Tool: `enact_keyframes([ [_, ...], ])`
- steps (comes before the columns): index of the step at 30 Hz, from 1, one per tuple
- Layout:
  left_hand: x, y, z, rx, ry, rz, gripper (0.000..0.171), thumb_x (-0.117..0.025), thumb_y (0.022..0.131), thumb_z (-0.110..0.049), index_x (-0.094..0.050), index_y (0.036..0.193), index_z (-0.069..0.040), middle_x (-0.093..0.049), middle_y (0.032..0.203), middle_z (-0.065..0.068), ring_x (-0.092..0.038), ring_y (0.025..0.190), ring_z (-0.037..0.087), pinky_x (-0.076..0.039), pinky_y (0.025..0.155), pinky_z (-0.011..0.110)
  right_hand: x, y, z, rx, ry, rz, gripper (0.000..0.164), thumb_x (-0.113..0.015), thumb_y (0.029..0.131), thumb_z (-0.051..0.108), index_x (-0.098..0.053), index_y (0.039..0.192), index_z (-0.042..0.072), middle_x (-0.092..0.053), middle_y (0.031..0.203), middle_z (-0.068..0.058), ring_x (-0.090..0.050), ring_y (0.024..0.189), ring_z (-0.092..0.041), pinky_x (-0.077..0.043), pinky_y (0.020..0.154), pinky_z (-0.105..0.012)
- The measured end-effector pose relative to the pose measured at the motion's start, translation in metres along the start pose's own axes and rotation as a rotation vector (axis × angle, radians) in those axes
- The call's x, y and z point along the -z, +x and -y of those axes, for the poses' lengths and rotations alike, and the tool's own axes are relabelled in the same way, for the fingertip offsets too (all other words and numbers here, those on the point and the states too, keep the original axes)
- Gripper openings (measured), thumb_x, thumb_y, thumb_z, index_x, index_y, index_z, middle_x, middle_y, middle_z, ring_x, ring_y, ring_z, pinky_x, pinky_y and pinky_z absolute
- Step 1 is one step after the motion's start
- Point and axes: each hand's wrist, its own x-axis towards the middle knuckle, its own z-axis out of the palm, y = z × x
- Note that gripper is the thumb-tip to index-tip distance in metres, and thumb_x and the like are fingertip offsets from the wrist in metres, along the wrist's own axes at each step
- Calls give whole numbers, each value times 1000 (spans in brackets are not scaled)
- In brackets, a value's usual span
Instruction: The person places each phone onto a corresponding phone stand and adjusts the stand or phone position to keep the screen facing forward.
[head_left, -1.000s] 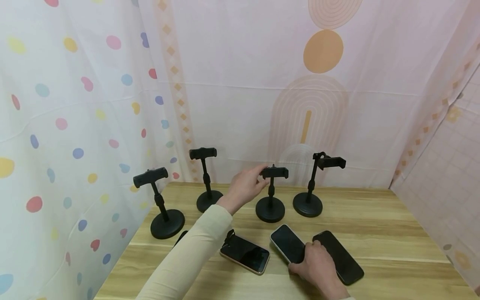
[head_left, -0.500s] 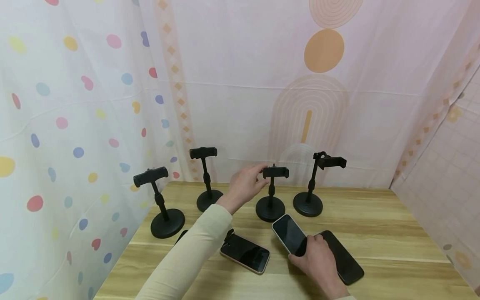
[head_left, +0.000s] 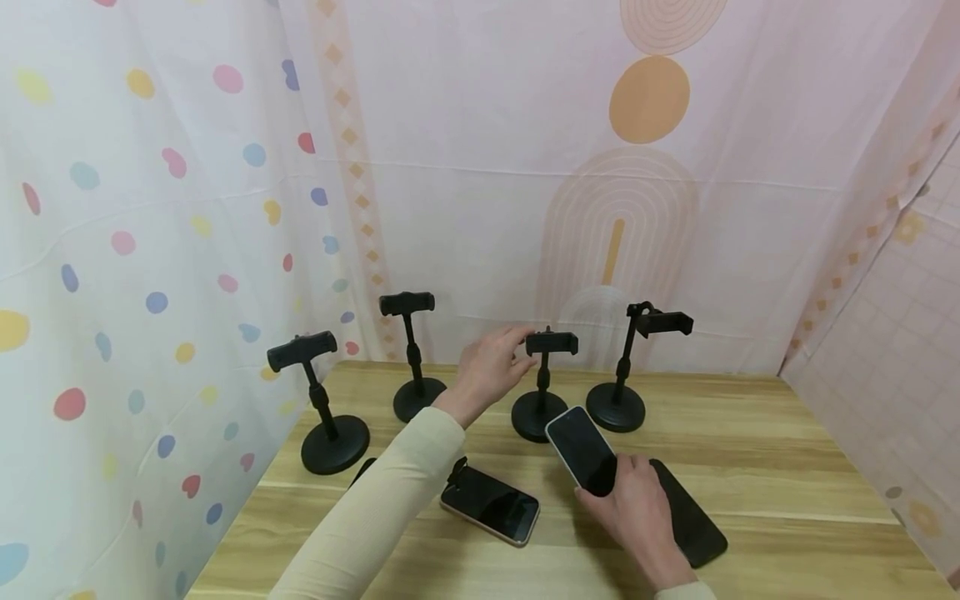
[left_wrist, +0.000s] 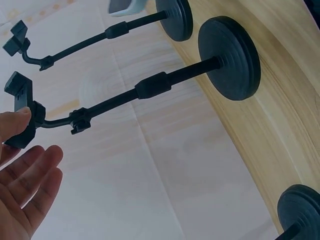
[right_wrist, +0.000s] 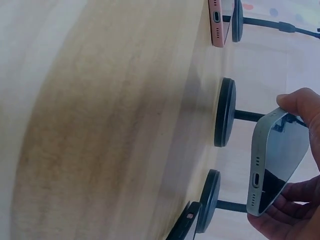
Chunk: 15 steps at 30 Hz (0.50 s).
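My left hand (head_left: 491, 373) pinches the left end of the clamp on a black phone stand (head_left: 552, 343). In the left wrist view the thumb lies over that clamp (left_wrist: 22, 95), and the other fingers spread below it. My right hand (head_left: 639, 508) holds a white-edged smartphone (head_left: 579, 448) by its sides, thumb on one edge and fingers on the other. The right wrist view shows this phone (right_wrist: 257, 165) raised off the table, its charging port towards the camera. Its upper end overlaps the stand's round base (head_left: 536, 417) in the head view.
Three more phone stands stand at left (head_left: 334, 444), back left (head_left: 412, 354) and right (head_left: 617, 407). A gold-edged phone (head_left: 491, 504) lies at centre front, a black phone (head_left: 690, 517) beside my right hand. The left sleeve mostly hides another dark object (head_left: 363, 471). Curtains hang behind the wooden table (head_left: 787, 467).
My right hand has lifted the white-edged phone off the table and moved it up towards the stand. My left hand has stayed at the clamp.
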Motion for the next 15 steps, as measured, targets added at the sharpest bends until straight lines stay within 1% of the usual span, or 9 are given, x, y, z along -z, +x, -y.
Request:
enact_keyframes([
  [4,-1,0,1,-16,22,-12,45,-71,94,-28,-60,135,-12,-64,129,7,-69,91,17,-56,75,36,1,3,2,-10,9,-9,84,-84,69,48,-58,120,-13,-57,108,-25,-57,92,-35,-50,75,-50],
  [8,-2,-1,2,-50,45,-35,44,-70,94,-27,-60,135,-12,-65,127,7,-68,92,19,-56,73,36,2,5,5,-18,21,-23,85,-84,70,49,-57,122,-13,-57,109,-25,-57,93,-36,-50,76,-50],
  [15,-4,-2,4,-96,83,-70,42,-70,95,-28,-61,133,-11,-66,124,7,-68,95,20,-56,73,36,4,6,9,-4,58,-93,84,-85,69,46,-57,123,-12,-57,110,-25,-58,96,-37,-49,78,-51],
])
